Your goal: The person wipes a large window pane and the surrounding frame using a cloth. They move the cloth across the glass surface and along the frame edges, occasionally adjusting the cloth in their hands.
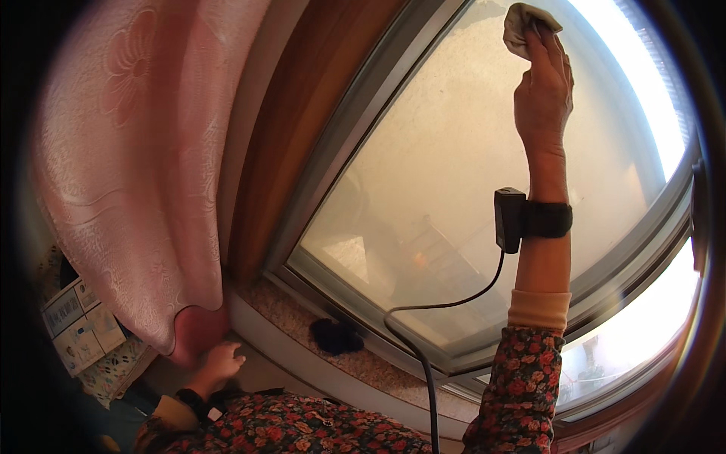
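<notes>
My right hand (541,93) is stretched up against the window pane (437,164), holding a folded pale cloth (517,31) under its fingers on the glass. A black strap with a small box (510,221) is fastened around my right forearm, and a cable runs down from it. My left hand (222,360) is low, beside the bottom end of a pink curtain (142,187) with a flower pattern. Its visible fingers are slightly apart and nothing shows in them; the rest of that hand is hard to make out.
A grey metal frame (363,130) borders the glass, with a brown wooden strip (289,136) on its left. On the speckled sill (283,309) lies a dark bunched item (336,336). Printed boxes (85,329) stand at the lower left, beyond the curtain.
</notes>
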`<state>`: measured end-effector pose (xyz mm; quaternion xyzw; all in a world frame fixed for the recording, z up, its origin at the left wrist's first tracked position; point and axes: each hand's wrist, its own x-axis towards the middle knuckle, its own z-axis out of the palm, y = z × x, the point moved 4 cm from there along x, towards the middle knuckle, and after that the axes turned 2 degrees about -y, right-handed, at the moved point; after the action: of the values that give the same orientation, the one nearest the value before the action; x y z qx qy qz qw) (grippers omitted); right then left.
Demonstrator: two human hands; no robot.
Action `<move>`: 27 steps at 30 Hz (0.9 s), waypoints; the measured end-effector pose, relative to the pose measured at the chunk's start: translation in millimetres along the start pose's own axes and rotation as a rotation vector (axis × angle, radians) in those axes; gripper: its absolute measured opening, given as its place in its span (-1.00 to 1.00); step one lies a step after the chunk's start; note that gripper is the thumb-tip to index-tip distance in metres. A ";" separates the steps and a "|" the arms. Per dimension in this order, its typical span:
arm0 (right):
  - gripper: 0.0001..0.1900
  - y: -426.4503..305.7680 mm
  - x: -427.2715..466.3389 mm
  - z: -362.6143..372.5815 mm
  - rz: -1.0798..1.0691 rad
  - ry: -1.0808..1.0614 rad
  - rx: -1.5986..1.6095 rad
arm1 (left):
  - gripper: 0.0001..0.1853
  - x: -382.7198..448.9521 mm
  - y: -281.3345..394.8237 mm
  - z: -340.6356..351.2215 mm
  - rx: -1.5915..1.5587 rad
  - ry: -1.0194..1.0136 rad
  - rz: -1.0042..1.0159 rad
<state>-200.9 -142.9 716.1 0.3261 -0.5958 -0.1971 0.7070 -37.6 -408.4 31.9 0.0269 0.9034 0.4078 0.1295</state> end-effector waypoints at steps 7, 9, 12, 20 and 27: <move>-0.62 -148.2 -140.2 7.7 -0.026 -0.531 0.357 | -0.45 18.7 24.3 9.3 0.009 -0.019 0.067; -0.62 -189.7 -172.9 -5.3 -0.073 -0.608 0.454 | -0.45 18.5 20.9 11.0 0.057 -0.058 0.085; -0.63 -239.1 -208.6 -26.9 -0.176 -0.646 0.587 | -0.43 15.1 0.8 13.7 0.051 -0.087 0.005; -0.63 -198.9 -201.6 -40.9 -0.418 -0.730 0.574 | -0.44 -8.0 -76.8 16.9 0.065 0.003 -0.020; -0.70 -3.3 -40.7 -30.1 -0.159 -0.303 0.138 | -0.46 -17.7 -79.6 9.7 0.046 0.028 -0.063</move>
<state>-179.9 -111.3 682.4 0.3863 -0.6800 -0.2581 0.5673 -13.5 -457.0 -29.7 -0.0041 0.9147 0.3829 0.1290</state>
